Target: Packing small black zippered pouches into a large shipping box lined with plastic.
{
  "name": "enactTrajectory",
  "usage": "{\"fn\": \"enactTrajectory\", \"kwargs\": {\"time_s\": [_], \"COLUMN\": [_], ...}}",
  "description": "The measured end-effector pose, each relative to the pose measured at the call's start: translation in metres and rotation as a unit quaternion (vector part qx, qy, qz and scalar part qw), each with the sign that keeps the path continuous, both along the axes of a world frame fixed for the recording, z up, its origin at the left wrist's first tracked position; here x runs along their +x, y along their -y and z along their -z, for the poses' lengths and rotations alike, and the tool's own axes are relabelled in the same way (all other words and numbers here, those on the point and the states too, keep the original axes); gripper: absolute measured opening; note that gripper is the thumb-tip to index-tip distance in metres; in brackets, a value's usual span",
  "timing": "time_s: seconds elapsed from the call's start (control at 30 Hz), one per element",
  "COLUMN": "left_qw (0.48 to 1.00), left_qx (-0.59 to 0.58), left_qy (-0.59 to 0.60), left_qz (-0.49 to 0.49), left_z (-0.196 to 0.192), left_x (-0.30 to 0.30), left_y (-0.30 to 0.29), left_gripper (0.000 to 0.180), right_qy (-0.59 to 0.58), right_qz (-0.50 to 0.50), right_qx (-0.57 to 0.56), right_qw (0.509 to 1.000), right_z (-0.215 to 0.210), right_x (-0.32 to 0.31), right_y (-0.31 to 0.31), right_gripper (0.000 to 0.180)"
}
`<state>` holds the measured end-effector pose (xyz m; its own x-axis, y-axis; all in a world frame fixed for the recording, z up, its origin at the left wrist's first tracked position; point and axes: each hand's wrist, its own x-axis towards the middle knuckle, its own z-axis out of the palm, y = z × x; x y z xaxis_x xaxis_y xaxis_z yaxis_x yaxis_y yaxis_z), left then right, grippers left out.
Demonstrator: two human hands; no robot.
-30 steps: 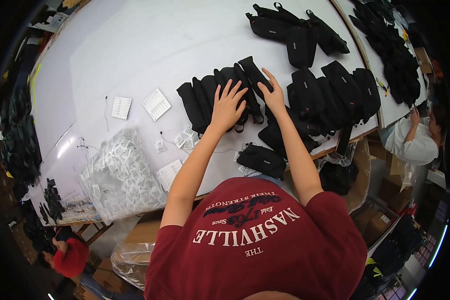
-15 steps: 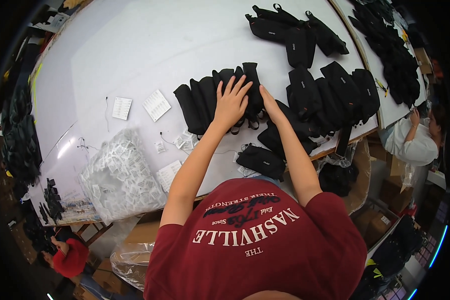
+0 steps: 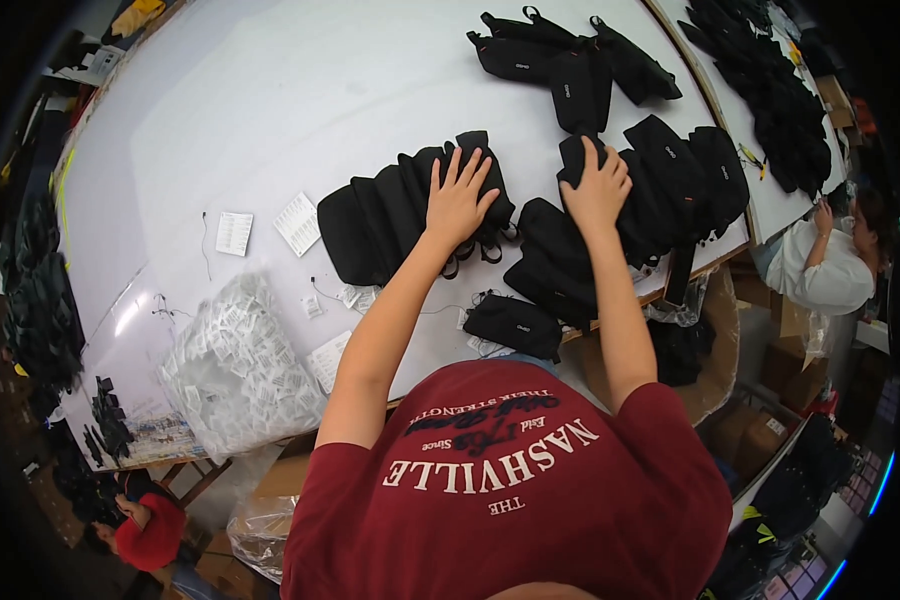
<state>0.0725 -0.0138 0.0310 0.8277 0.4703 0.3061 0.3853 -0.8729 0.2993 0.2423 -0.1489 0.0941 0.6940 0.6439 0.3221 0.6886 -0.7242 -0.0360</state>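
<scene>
A row of black pouches [image 3: 390,215] stands overlapped on the white table [image 3: 220,120]. My left hand [image 3: 460,200] lies flat on the row's right end with the fingers spread. To the right is a second pile of black pouches [image 3: 680,175]. My right hand [image 3: 598,185] rests on the left part of that pile, its fingers curled over the top of one black pouch [image 3: 573,155]. Another black pouch [image 3: 515,325] lies alone near the table's front edge, between my arms.
Two white paper sheets [image 3: 298,222] and a clear bag of small white packets [image 3: 240,360] lie to the left. More black pouches [image 3: 560,60] sit at the far edge. A person in white [image 3: 820,265] works at the right; cardboard boxes [image 3: 760,440] stand below.
My right hand has left the overlapped row and moved right onto the second pile. My left hand stays pressed on the row, which has shifted slightly.
</scene>
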Motion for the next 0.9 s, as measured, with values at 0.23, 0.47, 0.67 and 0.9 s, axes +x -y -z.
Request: {"fn": "enactTrajectory", "kwargs": {"time_s": [0.23, 0.47, 0.67, 0.9], "left_qw": [0.999, 0.998, 0.977, 0.988], "left_qx": [-0.018, -0.047, -0.208, -0.138], "left_qy": [-0.041, -0.046, 0.033, 0.008], "left_qz": [-0.014, -0.015, -0.035, -0.063], "left_z": [-0.002, -0.008, -0.016, -0.015], "left_x": [-0.002, -0.010, -0.008, 0.027], "left_y": [-0.004, -0.006, -0.007, 0.016], "left_gripper": [0.053, 0.054, 0.055, 0.043], "right_qy": [-0.166, -0.392, -0.559, -0.396], "right_qz": [-0.031, -0.146, -0.054, -0.206], "right_qx": [0.060, 0.330, 0.168, -0.058], "right_qw": [0.984, 0.846, 0.810, 0.893], "right_z": [-0.012, -0.011, 0.108, 0.105], "right_x": [0.052, 0.049, 0.003, 0.000], "right_y": [0.015, -0.030, -0.067, -0.053], "right_gripper": [0.051, 0.039, 0.049, 0.049]}}
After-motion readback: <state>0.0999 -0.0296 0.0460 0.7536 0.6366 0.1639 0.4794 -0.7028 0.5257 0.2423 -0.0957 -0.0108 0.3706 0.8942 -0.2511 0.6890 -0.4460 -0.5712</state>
